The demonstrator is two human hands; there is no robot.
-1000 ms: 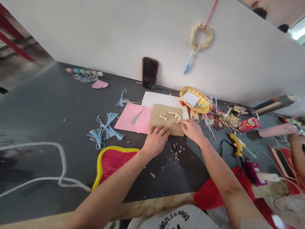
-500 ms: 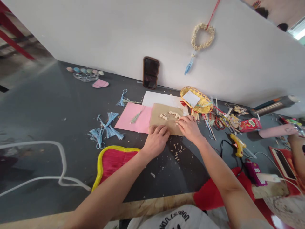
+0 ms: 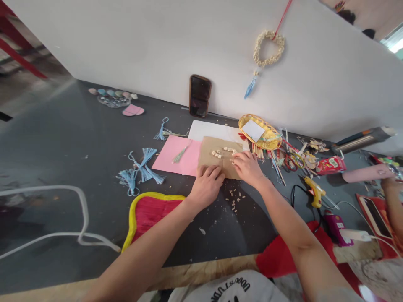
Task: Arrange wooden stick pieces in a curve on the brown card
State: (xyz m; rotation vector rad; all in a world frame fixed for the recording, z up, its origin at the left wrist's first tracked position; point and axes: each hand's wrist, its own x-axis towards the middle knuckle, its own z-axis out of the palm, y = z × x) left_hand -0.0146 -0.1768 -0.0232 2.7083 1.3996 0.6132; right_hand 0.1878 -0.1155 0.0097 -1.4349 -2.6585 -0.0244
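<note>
A brown cardboard sheet (image 3: 217,162) lies on the dark table with small pale beads (image 3: 224,152) arranged on it. My left hand (image 3: 206,185) rests on the sheet's near edge, fingers curled and pressed down on it. My right hand (image 3: 248,167) lies on the sheet's right part, fingertips pinched at the beads near the right end of the row. More loose beads (image 3: 234,200) are scattered on the table just in front of the sheet.
Pink paper (image 3: 178,154) and white paper (image 3: 214,131) lie under the cardboard. Blue tassels (image 3: 138,172), a red and yellow heart (image 3: 147,214), a yellow basket (image 3: 260,132), a glue gun (image 3: 313,192), a propped phone (image 3: 199,95) and a bead heart on the wall (image 3: 268,48) surround it. Another person's arm (image 3: 393,201) is at right.
My right hand has slid a little left and further onto the cardboard, toward the bead row. My left hand has stayed in place.
</note>
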